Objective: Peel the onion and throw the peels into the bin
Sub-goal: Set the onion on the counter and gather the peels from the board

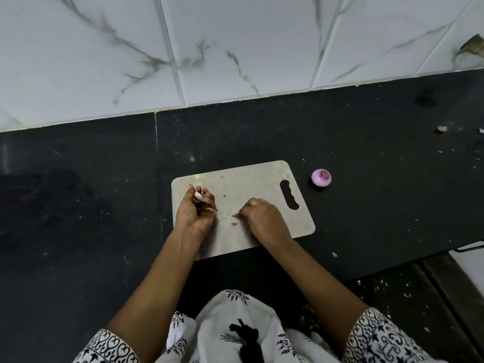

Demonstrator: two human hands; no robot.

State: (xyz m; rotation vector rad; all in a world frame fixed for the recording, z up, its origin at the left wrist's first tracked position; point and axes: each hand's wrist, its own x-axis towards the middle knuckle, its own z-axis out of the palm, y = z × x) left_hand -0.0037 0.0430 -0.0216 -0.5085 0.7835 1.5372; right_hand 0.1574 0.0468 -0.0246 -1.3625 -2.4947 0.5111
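Observation:
A peeled purple onion [321, 177] sits on the dark counter, just right of the pale cutting board [262, 184]. My left hand [195, 209] is over the board's left part, its fingers curled around a bunch of onion peels [200, 197], pale and brown. My right hand [263, 218] rests on the board's middle, its fingertips pinching a small peel scrap [236, 215]. Another tiny peel scrap [234, 224] lies on the board just below it. No bin is in view.
The black stone counter [366, 142] runs to a white marble-tiled wall [235, 48] at the back. Small crumbs and scraps are scattered at the counter's right. The counter's front edge drops off at the lower right, where a dark ledge [419, 297] carries white flecks.

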